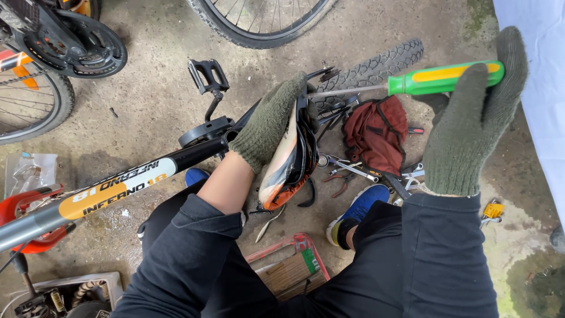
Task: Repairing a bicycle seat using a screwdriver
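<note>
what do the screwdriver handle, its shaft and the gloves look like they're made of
Screwdriver handle: likely hard plastic, glossy green with a yellow stripe. Shaft: bare metal, thin, grey, dull sheen. Gloves on the left hand and right hand: knitted fabric, probably wool or acrylic, matte olive with a fuzzy ribbed weave.

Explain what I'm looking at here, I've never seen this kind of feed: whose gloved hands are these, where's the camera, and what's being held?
One camera, worn on a person's head, looks down at their own gloved hands. The left hand grips a bicycle saddle beside a black bike frame. The right hand holds a green-handled screwdriver, its shaft pointing toward the saddle. On the concrete floor lie a dark red pouch, pliers, wrenches and a loose tyre. The blue shoes are the person's own.
</note>
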